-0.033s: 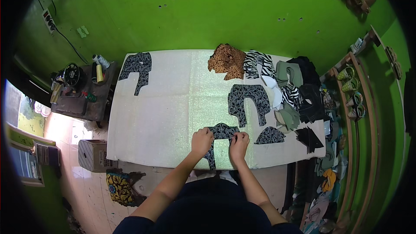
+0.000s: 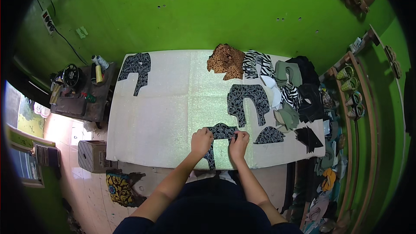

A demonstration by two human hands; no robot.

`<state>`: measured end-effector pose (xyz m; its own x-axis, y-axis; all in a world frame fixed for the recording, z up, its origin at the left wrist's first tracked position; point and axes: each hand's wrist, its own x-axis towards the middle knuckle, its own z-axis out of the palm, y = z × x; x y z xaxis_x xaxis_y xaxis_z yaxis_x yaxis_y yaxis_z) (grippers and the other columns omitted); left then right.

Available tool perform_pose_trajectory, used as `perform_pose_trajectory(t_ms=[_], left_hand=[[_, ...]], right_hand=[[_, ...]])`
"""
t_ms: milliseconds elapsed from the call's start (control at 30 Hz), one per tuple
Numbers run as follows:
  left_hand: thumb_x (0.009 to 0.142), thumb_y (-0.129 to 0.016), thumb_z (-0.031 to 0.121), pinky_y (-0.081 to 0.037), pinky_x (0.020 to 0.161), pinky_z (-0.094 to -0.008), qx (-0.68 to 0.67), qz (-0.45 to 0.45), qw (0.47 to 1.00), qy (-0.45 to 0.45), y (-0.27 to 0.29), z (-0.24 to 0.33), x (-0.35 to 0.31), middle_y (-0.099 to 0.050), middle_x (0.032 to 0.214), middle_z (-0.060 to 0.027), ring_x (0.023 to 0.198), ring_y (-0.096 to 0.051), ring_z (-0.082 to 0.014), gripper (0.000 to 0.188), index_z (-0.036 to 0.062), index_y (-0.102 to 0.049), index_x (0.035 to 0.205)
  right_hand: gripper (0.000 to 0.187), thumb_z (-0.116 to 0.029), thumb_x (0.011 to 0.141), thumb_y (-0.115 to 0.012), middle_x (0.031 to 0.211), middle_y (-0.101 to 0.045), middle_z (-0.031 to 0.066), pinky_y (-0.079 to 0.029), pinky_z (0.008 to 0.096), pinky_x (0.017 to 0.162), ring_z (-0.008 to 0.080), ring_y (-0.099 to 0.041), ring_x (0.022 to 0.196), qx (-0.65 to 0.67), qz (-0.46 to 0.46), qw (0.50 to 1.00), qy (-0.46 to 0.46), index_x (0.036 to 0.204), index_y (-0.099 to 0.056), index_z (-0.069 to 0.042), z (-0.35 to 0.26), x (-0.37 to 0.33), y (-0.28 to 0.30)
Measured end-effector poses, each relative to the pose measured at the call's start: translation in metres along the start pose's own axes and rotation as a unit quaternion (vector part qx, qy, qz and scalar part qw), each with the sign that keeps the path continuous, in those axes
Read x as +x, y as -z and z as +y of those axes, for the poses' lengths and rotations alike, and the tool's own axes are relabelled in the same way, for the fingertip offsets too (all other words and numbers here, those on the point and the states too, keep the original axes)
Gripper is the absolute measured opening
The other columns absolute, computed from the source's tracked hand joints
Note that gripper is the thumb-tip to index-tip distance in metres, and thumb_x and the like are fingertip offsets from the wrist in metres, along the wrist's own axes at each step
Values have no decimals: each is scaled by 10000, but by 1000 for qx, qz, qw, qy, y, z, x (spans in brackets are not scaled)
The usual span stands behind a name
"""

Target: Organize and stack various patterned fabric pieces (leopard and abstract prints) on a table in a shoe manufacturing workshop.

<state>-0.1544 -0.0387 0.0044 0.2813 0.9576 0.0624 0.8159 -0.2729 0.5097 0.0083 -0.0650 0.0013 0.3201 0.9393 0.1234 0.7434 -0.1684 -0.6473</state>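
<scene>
At the table's near edge, my left hand (image 2: 202, 142) and my right hand (image 2: 238, 145) grip the two sides of a black-and-grey patterned cut piece (image 2: 222, 131). The fingers of both are closed on its upper band, and one strip of it hangs down below my left hand. Just beyond my right hand lies a larger U-shaped piece (image 2: 249, 99) in the same pattern. A rounded piece (image 2: 269, 135) of that pattern sits to the right. Another matching stack (image 2: 136, 67) rests at the table's far left corner.
The cream-covered table (image 2: 160, 117) also bears leopard-print pieces (image 2: 226, 60), zebra-print pieces (image 2: 258, 63), green pieces (image 2: 288, 73) and black pieces (image 2: 308, 140) along its right. A sewing machine (image 2: 71, 76) stands at the left. A wooden rack with shoes (image 2: 349, 84) leans right. A cardboard box (image 2: 92, 156) sits on the floor.
</scene>
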Motion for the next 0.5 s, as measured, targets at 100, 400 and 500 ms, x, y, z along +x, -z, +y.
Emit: perform_pose_trajectory(t_ms=[100, 400, 500], left_hand=[[692, -652, 147, -412, 726, -382, -8, 7, 999, 42, -3, 6, 0, -519, 940, -71, 882, -524, -249, 229, 91, -581, 903], [653, -725, 165, -367, 874, -386, 1, 22, 993, 120, 1, 10, 3, -430, 1159, -152, 1056, -435, -299, 710, 46, -370, 1256], [662, -733, 194, -379, 865, -393, -22, 34, 993, 114, 2, 6, 0, -456, 1128, -171, 1032, -456, -317, 766, 39, -324, 1291]], right_hand=[[429, -38, 708, -638, 1013, -497, 170, -356, 422, 886, 342, -456, 1003, -27, -26, 997, -66, 1110, -486, -37, -4, 14, 3], [303, -65, 751, -602, 977, -573, 208, -438, 369, 786, 354, -564, 893, 25, -153, 988, -27, 1030, -517, 14, 11, 24, 17], [264, -50, 780, -576, 893, -600, 187, -449, 354, 726, 349, -586, 810, 106, -195, 973, -60, 1034, -510, -19, 14, 16, 22]])
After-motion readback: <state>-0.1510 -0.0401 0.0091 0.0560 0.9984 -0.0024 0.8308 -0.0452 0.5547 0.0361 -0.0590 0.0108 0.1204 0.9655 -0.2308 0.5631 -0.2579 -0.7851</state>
